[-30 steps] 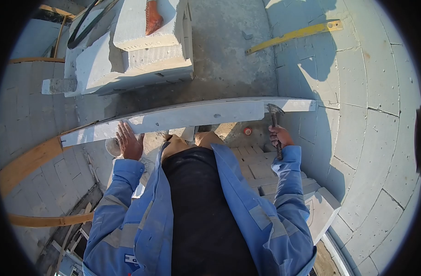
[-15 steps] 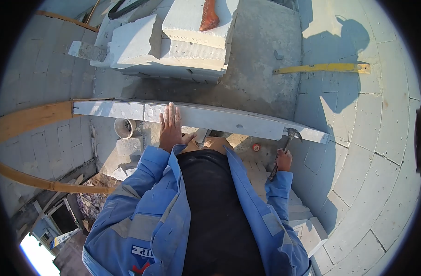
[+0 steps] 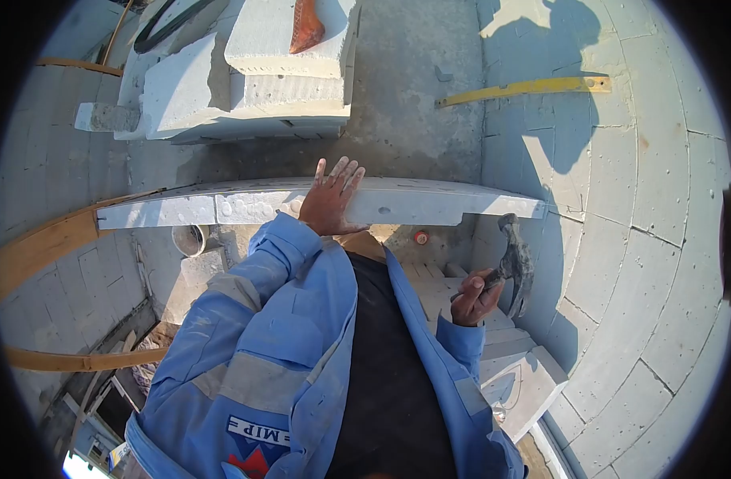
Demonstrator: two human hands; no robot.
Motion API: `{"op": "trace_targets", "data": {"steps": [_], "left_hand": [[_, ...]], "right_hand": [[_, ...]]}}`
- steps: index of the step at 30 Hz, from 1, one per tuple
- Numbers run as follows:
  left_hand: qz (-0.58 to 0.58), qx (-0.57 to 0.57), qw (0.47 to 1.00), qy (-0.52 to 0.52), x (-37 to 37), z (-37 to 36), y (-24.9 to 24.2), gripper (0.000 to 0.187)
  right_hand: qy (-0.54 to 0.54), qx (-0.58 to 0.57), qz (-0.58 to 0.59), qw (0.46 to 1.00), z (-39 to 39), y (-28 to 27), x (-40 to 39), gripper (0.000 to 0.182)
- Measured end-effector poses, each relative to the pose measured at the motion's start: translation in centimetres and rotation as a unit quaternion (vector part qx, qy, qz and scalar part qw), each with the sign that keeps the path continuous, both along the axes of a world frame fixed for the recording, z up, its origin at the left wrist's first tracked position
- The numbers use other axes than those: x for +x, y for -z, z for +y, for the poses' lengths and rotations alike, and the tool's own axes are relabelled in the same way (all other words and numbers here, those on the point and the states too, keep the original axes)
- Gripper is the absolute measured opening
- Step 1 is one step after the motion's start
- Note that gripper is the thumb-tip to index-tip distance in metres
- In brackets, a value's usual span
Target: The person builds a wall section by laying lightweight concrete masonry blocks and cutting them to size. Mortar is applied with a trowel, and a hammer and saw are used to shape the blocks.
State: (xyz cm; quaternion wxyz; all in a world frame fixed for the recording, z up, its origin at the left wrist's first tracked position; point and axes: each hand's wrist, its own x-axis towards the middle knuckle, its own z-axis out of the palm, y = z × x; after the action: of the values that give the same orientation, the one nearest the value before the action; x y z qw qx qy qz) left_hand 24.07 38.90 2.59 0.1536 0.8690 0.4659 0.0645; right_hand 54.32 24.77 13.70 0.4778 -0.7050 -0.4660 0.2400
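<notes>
My left hand [image 3: 330,198] lies with its fingers spread on the top of a narrow wall of pale blocks [image 3: 277,204], which runs across the view in front of my body. My right hand [image 3: 475,300] is closed round the handle of a hammer [image 3: 515,267]. The hammer's dark metal head is raised, apart from the wall, near its right end. Most of the handle is hidden by my fingers.
Beyond the wall stands a stack of white blocks [image 3: 289,92] with an orange-handled tool [image 3: 307,28] on top. A yellow spirit level [image 3: 525,90] leans at the right wall. A bucket [image 3: 190,239] and wooden boards [image 3: 50,247] are at the left.
My right hand has lifted the hammer back from the wall's right end, toward me. My left hand has shifted right along the wall top. The view has turned slightly.
</notes>
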Motion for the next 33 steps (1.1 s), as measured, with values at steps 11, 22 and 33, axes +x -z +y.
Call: {"op": "trace_targets", "data": {"steps": [11,22,33], "left_hand": [[0.006,-0.003,1.0,-0.015,-0.3,0.3,-0.3,0.119],[-0.012,0.004,1.0,0.006,-1.0,-0.2,-0.6,0.115],[-0.027,0.118,0.905,-0.407,-12.9,-1.3,0.1,0.073]], "right_hand": [[-0.117,-0.26,-0.113,0.952,-1.4,7.4,-4.4,0.044],[-0.153,-0.258,-0.131,0.945,-0.3,9.5,-2.7,0.041],[-0.333,-0.11,-0.097,0.931,2.9,5.1,-6.8,0.039]]}}
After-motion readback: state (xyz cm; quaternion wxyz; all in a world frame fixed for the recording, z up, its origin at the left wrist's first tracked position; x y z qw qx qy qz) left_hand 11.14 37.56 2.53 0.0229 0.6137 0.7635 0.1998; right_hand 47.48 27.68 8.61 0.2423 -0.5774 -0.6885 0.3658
